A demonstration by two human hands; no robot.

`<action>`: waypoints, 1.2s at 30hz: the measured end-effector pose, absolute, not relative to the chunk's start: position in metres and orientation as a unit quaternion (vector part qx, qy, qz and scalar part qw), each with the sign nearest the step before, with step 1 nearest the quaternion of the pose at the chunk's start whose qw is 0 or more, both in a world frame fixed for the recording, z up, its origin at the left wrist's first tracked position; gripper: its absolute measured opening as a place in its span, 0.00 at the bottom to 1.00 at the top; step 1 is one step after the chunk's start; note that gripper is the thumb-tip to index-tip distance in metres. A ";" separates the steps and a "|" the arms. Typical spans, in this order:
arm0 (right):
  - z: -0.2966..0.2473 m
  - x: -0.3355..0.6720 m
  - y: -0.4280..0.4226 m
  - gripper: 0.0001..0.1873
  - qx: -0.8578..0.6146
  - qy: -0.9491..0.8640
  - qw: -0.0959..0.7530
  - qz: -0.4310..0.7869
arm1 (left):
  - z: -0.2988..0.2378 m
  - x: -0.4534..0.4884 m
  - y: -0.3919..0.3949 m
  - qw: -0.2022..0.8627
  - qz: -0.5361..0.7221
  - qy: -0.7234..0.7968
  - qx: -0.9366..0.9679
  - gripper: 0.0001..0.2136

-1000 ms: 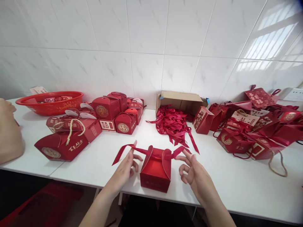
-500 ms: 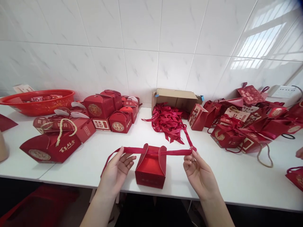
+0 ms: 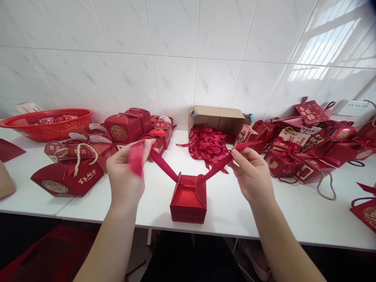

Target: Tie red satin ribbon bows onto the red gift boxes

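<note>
A small red gift box (image 3: 188, 207) stands upright near the table's front edge. A dark red ribbon (image 3: 216, 169) runs through the two raised flaps at its top and rises to either side in a V. My left hand (image 3: 127, 162) pinches the ribbon's left end, and a blurred tail hangs across the hand. On the right, my right hand (image 3: 249, 170) grips the other end between thumb and fingers, with a short tail sticking out past them. Both hands are above the box and apart from it.
Behind the box, an open cardboard carton (image 3: 219, 111) lies with a heap of red ribbons (image 3: 207, 143) spilling out. Red boxes (image 3: 120, 127) are stacked at left beside a red plastic basket (image 3: 55, 131). More gift boxes (image 3: 283, 162) crowd the right. A tiled wall (image 3: 173, 86) closes the back.
Both my hands have risen with the ribbon ends, so the ribbon went from nearly level to a V. My left hand also moved left and has turned over.
</note>
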State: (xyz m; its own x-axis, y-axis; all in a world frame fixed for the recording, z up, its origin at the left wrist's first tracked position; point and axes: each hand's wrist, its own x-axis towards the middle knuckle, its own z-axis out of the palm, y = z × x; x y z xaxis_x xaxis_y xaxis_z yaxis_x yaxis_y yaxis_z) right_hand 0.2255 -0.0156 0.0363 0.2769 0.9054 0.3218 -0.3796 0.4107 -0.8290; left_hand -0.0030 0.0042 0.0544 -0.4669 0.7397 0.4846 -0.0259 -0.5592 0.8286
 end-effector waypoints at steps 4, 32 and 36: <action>0.063 0.214 -0.003 0.06 -0.285 -0.498 0.707 0.414 | 0.076 0.010 0.009 0.259 0.716 0.349 0.546 0.09; 0.088 0.196 0.012 0.09 -0.186 -0.731 0.563 0.339 | 0.103 0.023 0.007 0.445 0.465 0.299 0.704 0.08; 0.082 0.210 0.023 0.11 -0.140 -0.846 0.502 0.110 | 0.102 0.015 0.010 0.584 0.406 0.278 0.646 0.06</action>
State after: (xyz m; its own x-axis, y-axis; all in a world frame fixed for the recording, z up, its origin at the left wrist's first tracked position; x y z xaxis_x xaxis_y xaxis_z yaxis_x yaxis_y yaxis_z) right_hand 0.2101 0.0228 0.0822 -0.4564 0.3478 0.8190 0.1260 0.9364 -0.3274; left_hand 0.0147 0.0100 0.1023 0.5154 0.8331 0.2007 -0.1157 -0.1645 0.9796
